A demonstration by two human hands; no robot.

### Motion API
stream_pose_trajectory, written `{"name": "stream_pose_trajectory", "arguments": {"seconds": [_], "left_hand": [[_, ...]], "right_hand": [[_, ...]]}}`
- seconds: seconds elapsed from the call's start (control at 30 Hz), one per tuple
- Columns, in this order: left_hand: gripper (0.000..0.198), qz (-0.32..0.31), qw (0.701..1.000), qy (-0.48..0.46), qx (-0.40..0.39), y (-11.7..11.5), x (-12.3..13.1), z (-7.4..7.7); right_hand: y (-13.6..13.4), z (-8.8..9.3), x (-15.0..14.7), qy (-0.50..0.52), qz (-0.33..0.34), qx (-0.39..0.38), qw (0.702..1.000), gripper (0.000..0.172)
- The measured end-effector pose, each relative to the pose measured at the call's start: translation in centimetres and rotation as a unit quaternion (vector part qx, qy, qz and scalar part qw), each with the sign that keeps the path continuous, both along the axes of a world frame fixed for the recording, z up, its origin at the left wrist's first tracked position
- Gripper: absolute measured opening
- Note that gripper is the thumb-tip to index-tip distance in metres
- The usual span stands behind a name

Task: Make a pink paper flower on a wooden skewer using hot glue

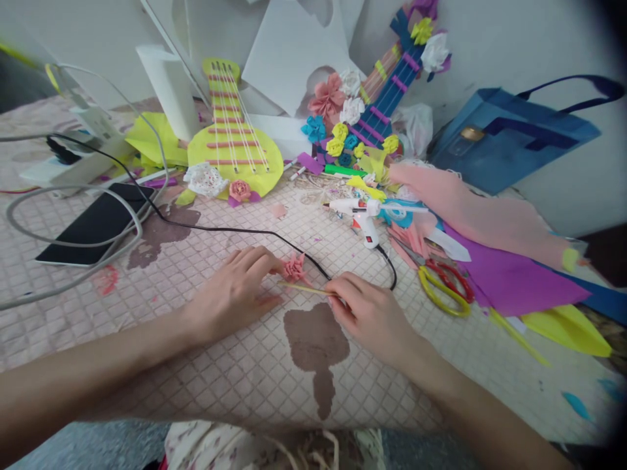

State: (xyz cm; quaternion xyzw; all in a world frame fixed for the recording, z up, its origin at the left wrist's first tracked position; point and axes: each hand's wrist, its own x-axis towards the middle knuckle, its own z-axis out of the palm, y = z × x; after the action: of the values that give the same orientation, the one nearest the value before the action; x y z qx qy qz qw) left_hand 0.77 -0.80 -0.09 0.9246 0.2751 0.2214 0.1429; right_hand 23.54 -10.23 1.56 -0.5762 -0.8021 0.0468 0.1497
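Note:
A pink paper flower [294, 267] lies on the quilted cloth in front of me. My left hand [240, 287] rests beside it, fingers arched and thumb apart, the fingertips at the flower's left edge. Between the thumb and fingers of my right hand [367, 307] is a thin yellowish stick [306, 288]. Its free end points left, just below the flower, toward my left thumb. A white glue gun [365, 219] lies beyond my right hand, and its black cord passes behind the flower.
A yellow paper guitar [240, 140] and a blue one [392, 91] lean at the back among paper flowers. Scissors [443, 287] and coloured paper sheets [509, 267] lie on the right, near a blue bag [509, 140]. A dark tablet-like device [95, 225] and cables are on the left.

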Motion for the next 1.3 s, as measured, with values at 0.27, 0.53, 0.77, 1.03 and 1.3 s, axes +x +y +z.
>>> {"name": "stream_pose_trajectory", "arguments": {"seconds": [0.27, 0.53, 0.77, 1.03, 1.3], "left_hand": [[0.023, 0.039, 0.997, 0.032, 0.057, -0.7, 0.7, -0.6], [0.008, 0.016, 0.986, 0.066, 0.156, -0.7, 0.5, -0.5], [0.007, -0.010, 0.982, 0.048, 0.184, -0.5, 0.6, -0.5], [0.015, -0.033, 0.989, 0.021, 0.144, 0.3, 0.6, -0.3], [0.006, -0.031, 0.969, 0.026, 0.245, 0.1, 0.5, -0.5]], "right_hand": [[-0.3, -0.2, -0.4, 0.005, -0.010, -0.023, 1.000, 0.016], [-0.3, -0.6, -0.3, -0.003, -0.019, -0.016, 1.000, 0.012], [-0.2, -0.7, -0.4, 0.003, -0.019, -0.012, 1.000, 0.013], [-0.3, -0.7, -0.2, 0.016, -0.027, -0.027, 0.999, 0.013], [-0.2, -0.8, -0.4, 0.020, -0.034, -0.028, 0.999, 0.013]]}}
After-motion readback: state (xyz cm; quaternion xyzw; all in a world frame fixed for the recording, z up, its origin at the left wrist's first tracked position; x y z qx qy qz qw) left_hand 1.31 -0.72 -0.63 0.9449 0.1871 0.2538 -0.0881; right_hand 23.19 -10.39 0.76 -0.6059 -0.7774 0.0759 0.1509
